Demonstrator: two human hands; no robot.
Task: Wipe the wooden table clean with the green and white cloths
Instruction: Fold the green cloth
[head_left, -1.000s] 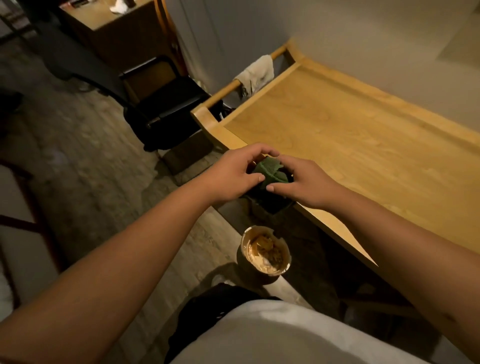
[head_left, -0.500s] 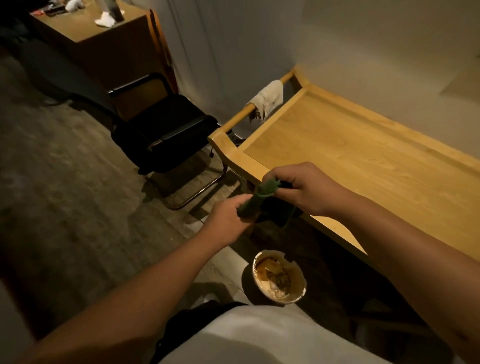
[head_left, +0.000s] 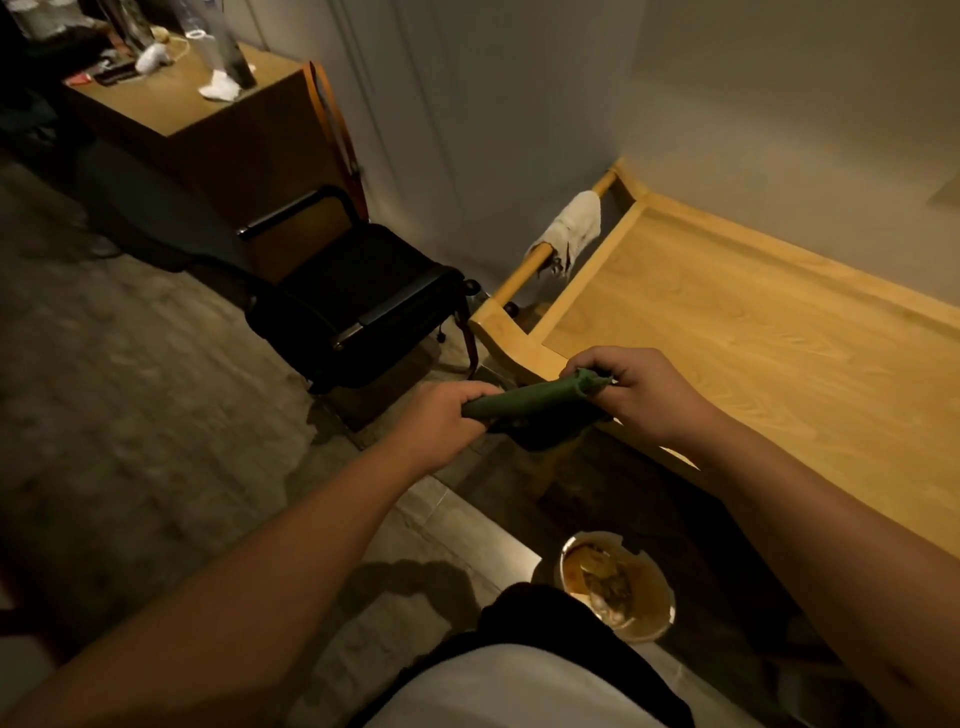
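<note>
Stretched out now, the green cloth (head_left: 535, 402) runs as a twisted roll between the two hands, where half a second ago it was bunched close between them. Left hand (head_left: 447, 410) is closed around the lower end, right hand (head_left: 636, 392) is clenched on the upper end, and a dark fold sags beneath the roll. All this hangs at the near corner of the wooden table (head_left: 753, 353), the right hand over its front edge. Over at the far end, the white cloth (head_left: 574, 223) drapes on the table's side rail. Down on the floor sits a bucket (head_left: 618, 584), and a black chair (head_left: 358, 296) stands left of the table.
</note>
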